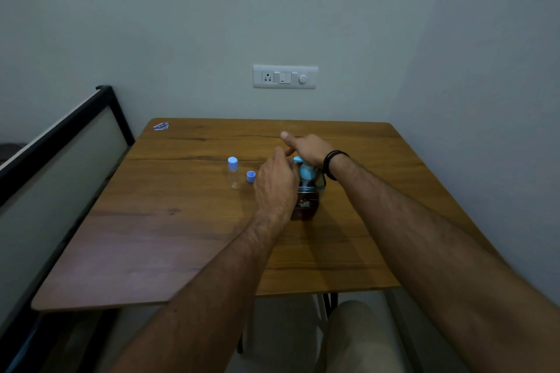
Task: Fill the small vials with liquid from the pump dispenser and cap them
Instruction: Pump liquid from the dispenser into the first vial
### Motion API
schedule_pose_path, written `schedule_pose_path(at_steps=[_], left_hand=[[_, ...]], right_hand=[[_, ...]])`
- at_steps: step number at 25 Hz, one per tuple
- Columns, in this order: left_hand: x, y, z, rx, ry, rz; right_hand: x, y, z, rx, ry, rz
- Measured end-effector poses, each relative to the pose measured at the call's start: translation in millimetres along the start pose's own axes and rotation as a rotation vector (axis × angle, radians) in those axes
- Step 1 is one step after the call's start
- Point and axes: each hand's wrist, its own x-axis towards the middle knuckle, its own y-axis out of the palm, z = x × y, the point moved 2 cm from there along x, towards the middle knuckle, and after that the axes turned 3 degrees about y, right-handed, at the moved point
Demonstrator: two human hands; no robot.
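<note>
A pump dispenser [307,200] with a blue pump head and dark liquid stands mid-table. My right hand [306,147] rests flat on top of the pump head, fingers stretched out to the left. My left hand [277,183] is curled in front of the spout, just left of the dispenser; what it holds is hidden behind its back. A clear small vial [233,174] with a blue cap on stands upright to the left. A loose blue cap [251,176] lies on the table between that vial and my left hand.
The wooden table [181,236] stands against a grey wall with a switch panel [285,76]. A blue sticker [161,126] sits at the table's far left corner. A black-framed panel [60,142] runs along the left side.
</note>
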Motion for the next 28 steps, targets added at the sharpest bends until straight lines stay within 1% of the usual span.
schedule_pose_path(at_steps=[2,6,8,10,12,16,17,21,22,26,28], left_hand=[[0.5,-1.2,-0.5,0.004,0.000,-0.004],[-0.1,-1.4,-1.3,0.012,0.004,0.003],[0.4,-0.6,-0.6,-0.002,0.005,-0.002],[0.0,-1.3,0.0,-0.025,0.003,-0.011],[-0.2,-1.2,0.0,-0.036,0.004,-0.009],[0.2,-0.9,0.0,-0.015,0.004,-0.016],[0.6,-0.7,0.3,-0.014,0.007,-0.016],[-0.3,-2.0,-1.2,-0.018,0.006,-0.008],[-0.3,-2.2,-1.3,-0.016,0.002,-0.005],[0.4,0.1,1.1,-0.002,0.006,-0.001],[1.1,1.3,1.8,0.005,0.009,-0.008]], right_hand=[[0.9,-0.4,1.6,-0.020,-0.013,-0.004],[-7.3,-3.8,1.0,0.095,0.064,0.111],[-7.0,-2.8,-0.1,0.097,0.054,0.082],[-4.7,-1.2,0.4,0.051,0.028,0.031],[-0.9,-1.5,0.5,0.007,0.022,0.018],[-4.0,-4.8,1.1,0.103,0.092,0.151],[-4.1,-3.8,1.0,0.105,0.087,0.145],[-2.3,-1.0,1.4,0.005,0.013,-0.002],[-2.0,-1.4,1.5,-0.008,0.008,-0.003],[-8.1,-4.0,2.4,0.067,0.067,0.122],[-8.4,-2.6,2.0,0.086,0.051,0.081]])
